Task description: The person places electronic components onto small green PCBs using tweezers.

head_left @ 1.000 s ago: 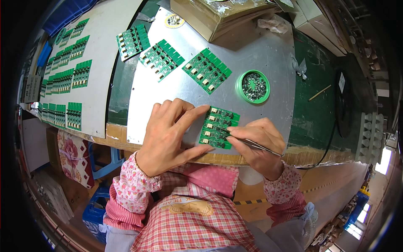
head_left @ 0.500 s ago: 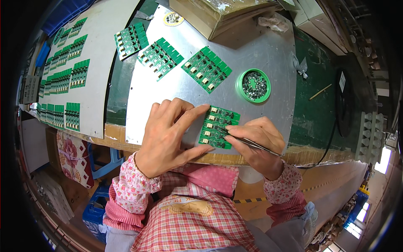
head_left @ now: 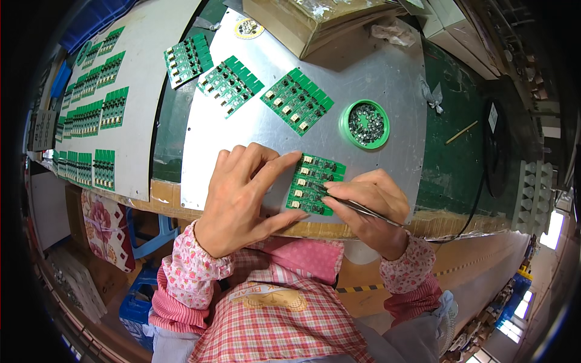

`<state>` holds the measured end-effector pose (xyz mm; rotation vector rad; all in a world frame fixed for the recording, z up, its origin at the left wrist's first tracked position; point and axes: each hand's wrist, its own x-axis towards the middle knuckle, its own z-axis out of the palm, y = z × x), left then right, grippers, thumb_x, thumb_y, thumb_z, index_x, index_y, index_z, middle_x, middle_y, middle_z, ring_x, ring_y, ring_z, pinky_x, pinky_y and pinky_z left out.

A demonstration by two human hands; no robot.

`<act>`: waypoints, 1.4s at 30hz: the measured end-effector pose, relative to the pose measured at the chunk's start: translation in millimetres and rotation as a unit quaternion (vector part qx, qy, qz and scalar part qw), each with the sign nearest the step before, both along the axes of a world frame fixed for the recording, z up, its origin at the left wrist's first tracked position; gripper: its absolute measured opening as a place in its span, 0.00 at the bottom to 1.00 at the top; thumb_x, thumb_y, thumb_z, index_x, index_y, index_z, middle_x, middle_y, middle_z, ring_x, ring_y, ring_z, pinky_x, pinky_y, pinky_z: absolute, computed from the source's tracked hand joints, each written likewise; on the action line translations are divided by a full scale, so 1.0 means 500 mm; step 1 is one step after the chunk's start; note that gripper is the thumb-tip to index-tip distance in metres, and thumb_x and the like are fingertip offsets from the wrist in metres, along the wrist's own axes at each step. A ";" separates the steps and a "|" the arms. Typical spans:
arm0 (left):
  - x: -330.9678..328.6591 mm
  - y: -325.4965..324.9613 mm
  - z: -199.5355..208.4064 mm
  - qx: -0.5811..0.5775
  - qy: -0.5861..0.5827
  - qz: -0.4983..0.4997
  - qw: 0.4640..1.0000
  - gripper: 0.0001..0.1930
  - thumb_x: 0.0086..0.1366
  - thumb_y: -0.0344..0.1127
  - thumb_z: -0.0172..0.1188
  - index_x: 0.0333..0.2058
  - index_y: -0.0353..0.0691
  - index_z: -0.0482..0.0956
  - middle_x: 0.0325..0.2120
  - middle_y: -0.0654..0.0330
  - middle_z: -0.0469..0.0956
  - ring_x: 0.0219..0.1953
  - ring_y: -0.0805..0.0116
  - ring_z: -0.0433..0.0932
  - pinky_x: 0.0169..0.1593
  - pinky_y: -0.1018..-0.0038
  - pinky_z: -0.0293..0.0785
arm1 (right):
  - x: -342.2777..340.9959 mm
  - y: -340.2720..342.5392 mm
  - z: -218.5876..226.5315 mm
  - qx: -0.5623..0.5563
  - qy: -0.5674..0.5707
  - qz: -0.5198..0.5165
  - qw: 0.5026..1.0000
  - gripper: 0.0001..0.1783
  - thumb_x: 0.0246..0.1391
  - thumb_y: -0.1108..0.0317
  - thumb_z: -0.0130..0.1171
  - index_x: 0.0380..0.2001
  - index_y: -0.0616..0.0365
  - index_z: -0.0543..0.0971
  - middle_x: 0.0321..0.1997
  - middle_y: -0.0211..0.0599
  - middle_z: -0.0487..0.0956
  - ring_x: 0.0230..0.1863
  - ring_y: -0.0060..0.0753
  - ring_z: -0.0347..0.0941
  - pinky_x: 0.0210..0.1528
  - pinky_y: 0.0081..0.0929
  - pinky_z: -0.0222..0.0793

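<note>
A green circuit board with rows of white and black components lies flat near the front edge of the metal sheet. My left hand steadies it, index finger at its upper left corner and thumb at its lower left edge. Between the thumb and fingers of my right hand is a pair of metal tweezers, slanting down to the right. Their tips are over the right part of the board, mostly hidden by my fingertips. A round green dish of small metallic parts stands beyond my right hand.
Beyond my hands lie more circuit boards, and several rows of them cover the pale board at left. A cardboard box stands at the back. On the green table surface at right are a thin stick and crumpled plastic.
</note>
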<state>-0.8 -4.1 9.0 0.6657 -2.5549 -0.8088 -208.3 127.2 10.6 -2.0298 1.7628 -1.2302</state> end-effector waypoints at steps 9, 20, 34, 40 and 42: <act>-0.002 -0.001 0.004 0.004 0.000 -0.005 1.000 0.40 0.46 0.49 0.80 0.59 0.43 0.80 0.39 0.60 0.74 0.39 0.61 0.69 0.46 0.65 0.62 | -0.054 0.000 0.021 -0.076 0.083 -0.079 0.990 0.14 0.45 0.76 0.77 0.38 0.58 0.87 0.43 0.32 0.85 0.34 0.31 0.80 0.35 0.27 0.78; -0.005 0.003 0.008 -0.005 -0.011 -0.004 1.000 0.40 0.46 0.48 0.81 0.59 0.41 0.79 0.39 0.60 0.75 0.39 0.62 0.70 0.44 0.65 0.62 | -0.116 -0.059 0.001 -0.037 -0.074 -0.223 0.971 0.08 0.52 0.78 0.74 0.37 0.61 0.86 0.35 0.35 0.83 0.32 0.24 0.80 0.32 0.22 0.80; -0.005 0.003 0.008 0.003 -0.013 0.002 1.000 0.40 0.46 0.48 0.81 0.59 0.41 0.80 0.39 0.60 0.74 0.39 0.61 0.69 0.44 0.65 0.63 | -0.120 -0.061 -0.012 -0.038 -0.029 -0.219 0.975 0.08 0.50 0.76 0.74 0.35 0.59 0.86 0.33 0.33 0.85 0.33 0.28 0.78 0.33 0.26 0.77; -0.003 0.004 0.007 0.001 -0.014 0.001 1.000 0.40 0.46 0.47 0.81 0.59 0.42 0.79 0.39 0.60 0.74 0.39 0.62 0.70 0.44 0.65 0.62 | -0.116 -0.060 -0.014 -0.043 -0.035 -0.222 0.973 0.08 0.50 0.76 0.75 0.35 0.59 0.86 0.33 0.32 0.86 0.33 0.29 0.78 0.34 0.27 0.76; -0.004 0.004 0.007 -0.002 -0.016 0.001 1.000 0.40 0.46 0.48 0.81 0.59 0.42 0.79 0.39 0.60 0.74 0.39 0.62 0.70 0.44 0.65 0.62 | -0.116 -0.060 -0.013 -0.041 -0.048 -0.227 0.972 0.08 0.50 0.76 0.75 0.35 0.59 0.86 0.33 0.32 0.86 0.33 0.29 0.78 0.34 0.27 0.76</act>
